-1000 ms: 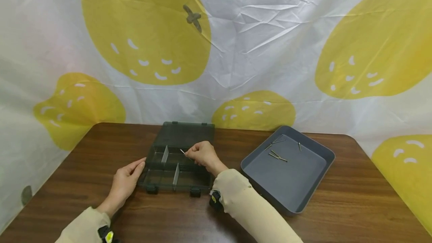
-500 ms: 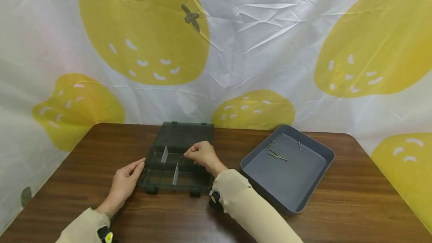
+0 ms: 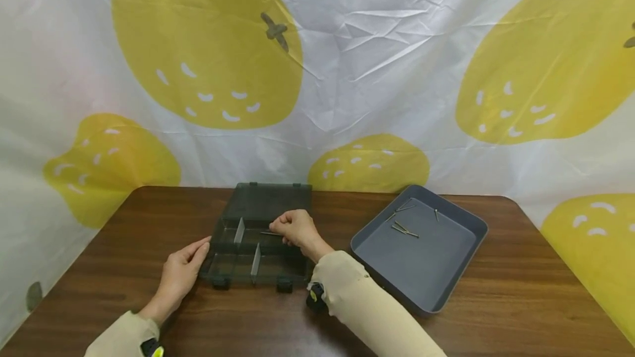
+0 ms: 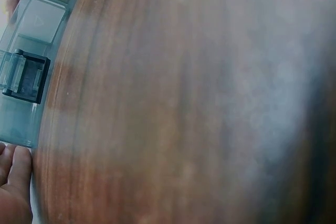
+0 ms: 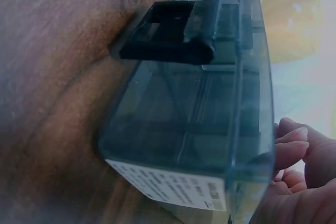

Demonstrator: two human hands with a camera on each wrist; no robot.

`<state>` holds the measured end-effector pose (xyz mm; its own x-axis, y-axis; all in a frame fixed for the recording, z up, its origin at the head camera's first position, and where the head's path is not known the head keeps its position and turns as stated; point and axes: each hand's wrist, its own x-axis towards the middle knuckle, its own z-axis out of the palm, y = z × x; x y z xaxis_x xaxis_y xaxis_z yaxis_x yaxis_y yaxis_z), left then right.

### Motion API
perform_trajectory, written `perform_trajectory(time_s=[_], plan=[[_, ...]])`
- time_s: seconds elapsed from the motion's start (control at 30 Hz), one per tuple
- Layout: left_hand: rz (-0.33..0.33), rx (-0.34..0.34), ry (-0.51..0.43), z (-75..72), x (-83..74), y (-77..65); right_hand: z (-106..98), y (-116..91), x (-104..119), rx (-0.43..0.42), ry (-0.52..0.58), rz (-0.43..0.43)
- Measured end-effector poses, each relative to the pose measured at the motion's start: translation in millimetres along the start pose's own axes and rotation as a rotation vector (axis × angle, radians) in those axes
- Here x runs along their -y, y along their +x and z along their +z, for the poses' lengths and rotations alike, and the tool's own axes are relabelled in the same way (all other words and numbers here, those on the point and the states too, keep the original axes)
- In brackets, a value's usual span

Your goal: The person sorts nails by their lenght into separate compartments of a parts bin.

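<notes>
A dark translucent compartment box (image 3: pixel 270 201) stands on the table with its lid laid back. Light dividers (image 3: pixel 256 263) split its base. My right hand (image 3: pixel 297 228) is over the back right compartment, with thumb and fingertips bunched together. Right beneath those fingertips a thin metal screw (image 3: pixel 268 233) shows almost lengthwise. I cannot tell whether the fingers still pinch it. Fingers of my right hand (image 5: pixel 310 156) are partly hidden behind the box wall (image 5: pixel 178 108) in the right wrist view. My left hand (image 3: pixel 178 274) touches the box's left side with its fingers and thumb extended; the left wrist view shows the thumb (image 4: pixel 20 169) at a corner.
To the right sits a grey tray (image 3: pixel 426 285) with several brass-coloured screws (image 3: pixel 404 230) scattered toward its back. Black latches (image 3: pixel 284 285) stick out along the box's front. A white cloth (image 3: pixel 347 81) printed with yellow fruit hangs behind the wooden table (image 3: pixel 238 324).
The screw has gone from slanting up out of the right fingertips to lying flatter, with more of its length visible below them. My left hand stays at the box's side.
</notes>
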<state>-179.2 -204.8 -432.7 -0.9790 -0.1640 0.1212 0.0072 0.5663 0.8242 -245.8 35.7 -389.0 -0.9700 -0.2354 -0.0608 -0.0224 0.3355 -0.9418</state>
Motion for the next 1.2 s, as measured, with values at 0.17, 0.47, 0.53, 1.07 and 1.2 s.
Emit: perform_trajectory(time_s=[0.17, 0.47, 0.53, 1.07, 1.2], plan=[[0.006, 0.001, 0.005, -1.5, 0.4, -0.8, -4, 1, -1, -0.002, 0.092, 0.010], [0.007, -0.006, 0.005, -2.7, 0.9, 1.0, -46, 5, 11, -0.094, 0.220, 0.013], [0.004, -0.005, 0.003, -3.3, 0.7, 1.0, -59, 7, 11, -0.122, 0.262, 0.017], [0.003, -0.013, 0.002, -2.0, -1.0, 1.5, -175, 1, -21, -0.400, 0.586, 0.162], [0.010, -0.009, 0.001, -2.8, -1.7, 0.6, -196, -4, -34, -0.464, 0.558, 0.183]])
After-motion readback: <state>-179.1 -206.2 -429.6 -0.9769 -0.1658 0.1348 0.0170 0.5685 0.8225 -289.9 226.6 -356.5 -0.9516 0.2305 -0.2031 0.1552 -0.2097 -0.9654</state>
